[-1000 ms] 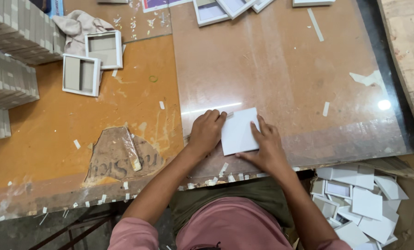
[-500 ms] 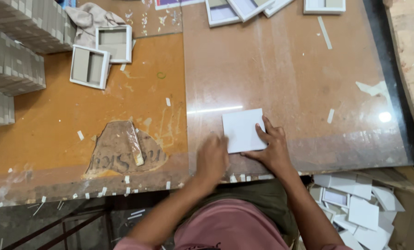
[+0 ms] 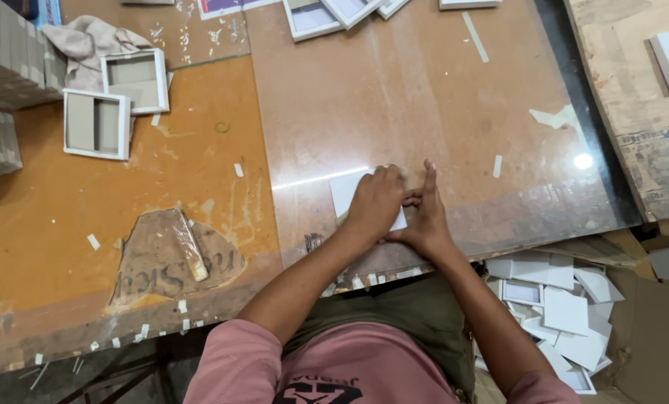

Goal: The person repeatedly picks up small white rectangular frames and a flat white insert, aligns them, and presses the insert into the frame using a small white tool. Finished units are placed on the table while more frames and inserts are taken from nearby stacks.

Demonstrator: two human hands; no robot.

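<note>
A white square card (image 3: 345, 191) lies flat on the glass sheet (image 3: 439, 112) near the table's front edge. My left hand (image 3: 375, 202) rests on top of it, fingers curled, covering most of the card. My right hand (image 3: 425, 217) presses flat at the card's right edge, fingers straight and pointing away from me. Only the card's upper left corner and a strip at the lower right show.
Two open white box trays (image 3: 96, 124) (image 3: 134, 79) sit at the far left by a crumpled cloth (image 3: 87, 45) and stacks of boxes (image 3: 9, 60). More white trays (image 3: 312, 16) lie at the far edge. A pile of white cards (image 3: 559, 307) fills a carton at my lower right.
My left hand moved from the table's front edge back onto the white card. My right hand shifted to the card's right edge, fingers now stretched flat.
</note>
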